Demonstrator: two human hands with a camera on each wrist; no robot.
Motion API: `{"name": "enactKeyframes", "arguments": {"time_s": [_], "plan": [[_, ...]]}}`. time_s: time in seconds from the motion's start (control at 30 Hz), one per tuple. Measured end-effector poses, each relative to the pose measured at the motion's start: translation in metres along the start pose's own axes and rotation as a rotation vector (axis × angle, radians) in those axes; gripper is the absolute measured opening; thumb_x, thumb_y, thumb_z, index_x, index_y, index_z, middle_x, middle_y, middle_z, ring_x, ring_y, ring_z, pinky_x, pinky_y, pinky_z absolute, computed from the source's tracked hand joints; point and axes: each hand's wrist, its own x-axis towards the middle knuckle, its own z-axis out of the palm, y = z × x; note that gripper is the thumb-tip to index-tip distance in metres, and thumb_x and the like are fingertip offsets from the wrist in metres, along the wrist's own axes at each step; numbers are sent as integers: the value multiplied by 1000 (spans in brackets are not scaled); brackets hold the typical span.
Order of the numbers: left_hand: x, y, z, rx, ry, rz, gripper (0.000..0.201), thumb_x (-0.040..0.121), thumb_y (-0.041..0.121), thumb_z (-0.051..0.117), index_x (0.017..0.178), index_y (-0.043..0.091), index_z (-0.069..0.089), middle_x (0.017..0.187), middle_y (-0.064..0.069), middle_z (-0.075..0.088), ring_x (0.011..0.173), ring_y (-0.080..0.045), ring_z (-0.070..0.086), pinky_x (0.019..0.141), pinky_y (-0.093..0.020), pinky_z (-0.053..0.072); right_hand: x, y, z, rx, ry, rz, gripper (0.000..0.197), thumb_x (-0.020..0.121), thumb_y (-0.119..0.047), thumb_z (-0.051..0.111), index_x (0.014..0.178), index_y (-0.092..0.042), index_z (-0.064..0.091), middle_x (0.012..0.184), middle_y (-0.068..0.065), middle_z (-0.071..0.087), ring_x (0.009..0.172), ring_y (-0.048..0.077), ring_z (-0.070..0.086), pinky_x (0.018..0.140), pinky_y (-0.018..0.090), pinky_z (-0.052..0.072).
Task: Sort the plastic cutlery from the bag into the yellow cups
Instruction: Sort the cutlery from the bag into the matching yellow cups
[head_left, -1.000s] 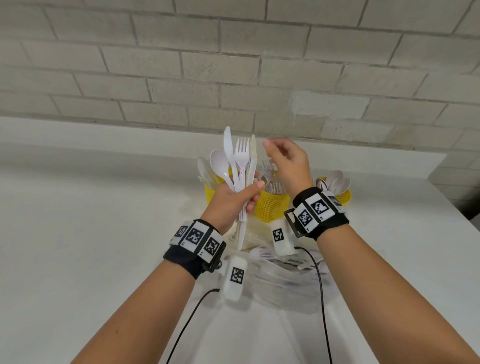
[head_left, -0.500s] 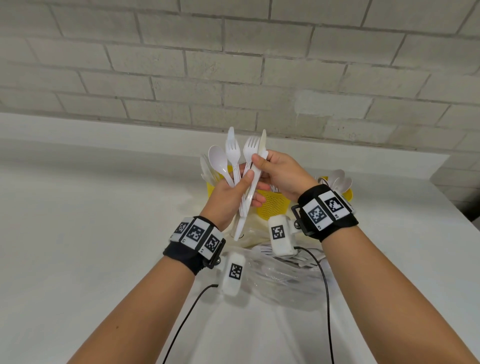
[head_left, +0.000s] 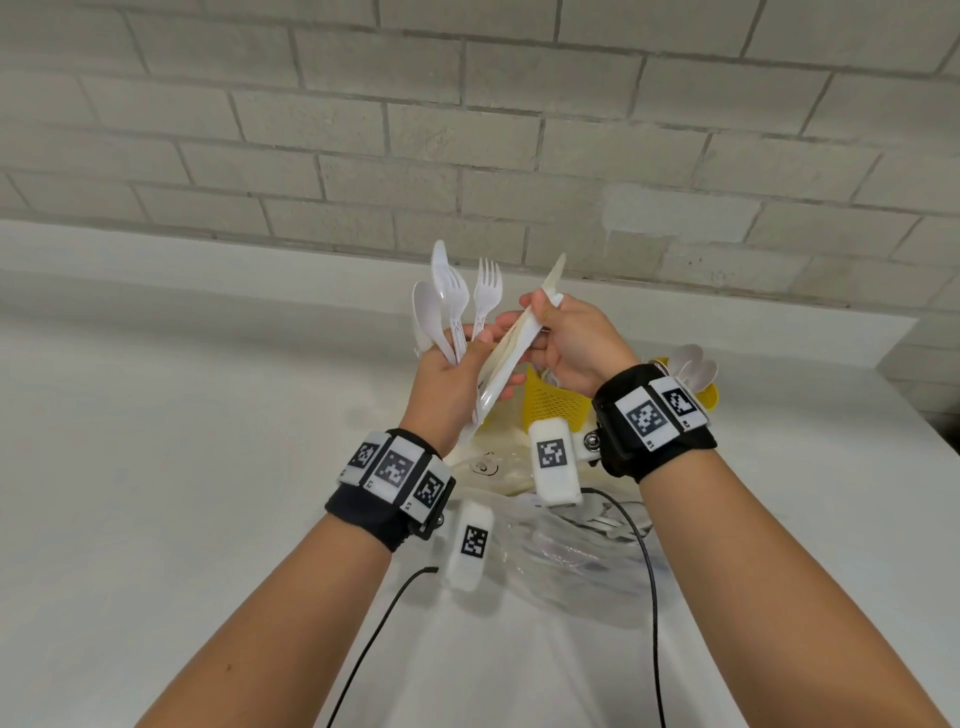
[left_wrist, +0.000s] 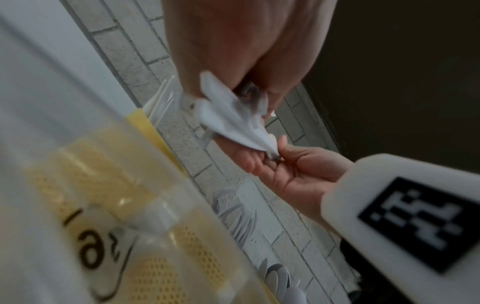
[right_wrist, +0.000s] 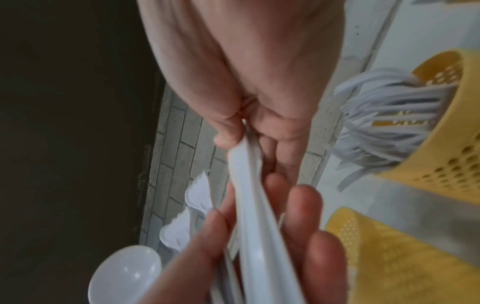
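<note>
My left hand (head_left: 457, 364) grips a bunch of white plastic cutlery (head_left: 457, 306) upright: a spoon, a knife and forks fan out above it. My right hand (head_left: 571, 338) pinches a white knife (head_left: 509, 358) by its blade end and holds it slanted, its handle still low in the left hand's bunch. In the right wrist view the knife (right_wrist: 249, 201) runs between both hands. Yellow mesh cups (head_left: 550, 400) stand behind the hands; the right one (head_left: 709, 395) holds spoons. The clear plastic bag (head_left: 571, 561) lies on the table below my wrists.
The white table (head_left: 156, 493) runs back to a low ledge under a grey brick wall (head_left: 467, 130). Black cables (head_left: 649, 597) hang from both wrist cameras across the bag. The table's right edge drops off at the far right.
My right hand reached to the bunch, pinched the knife's top and has tilted it rightward, away from the other pieces. Both hands have risen slightly in view.
</note>
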Motion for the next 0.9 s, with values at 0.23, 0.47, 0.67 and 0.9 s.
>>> {"name": "enactKeyframes", "arguments": {"time_s": [0.23, 0.47, 0.67, 0.9], "plan": [[4, 14, -36, 76, 225, 162, 14, 100, 14, 44, 96, 11, 57, 80, -9, 63, 76, -18, 64, 69, -21, 55, 22, -27, 12, 45, 205, -317, 21, 102, -13, 33, 85, -14, 46, 75, 9, 58, 65, 21, 64, 66, 31, 55], [-4, 20, -52, 107, 210, 102, 15, 98, 20, 50, 90, 18, 62, 61, 1, 47, 46, -9, 40, 45, -20, 34, 43, 24, 45, -421, 101, -406, 11, 98, -12, 42, 89, -17, 48, 76, -2, 57, 77, 21, 60, 75, 32, 48], [-8, 17, -51, 61, 69, -8, 33, 85, 39, 60, 89, 6, 56, 54, 4, 31, 45, -12, 25, 46, -27, 17, 47, 55, 45, -960, -78, -129, 27, 95, -27, 50, 115, -10, 53, 85, -1, 54, 88, 21, 50, 71, 25, 39], [-7, 14, -40, 101, -26, -111, 25, 89, 29, 64, 73, 11, 56, 49, 3, 27, 42, -13, 25, 44, -25, 19, 32, 22, 43, -553, 37, -384, 25, 95, -15, 51, 118, -9, 61, 113, 4, 65, 101, 11, 60, 92, 24, 46]]}}
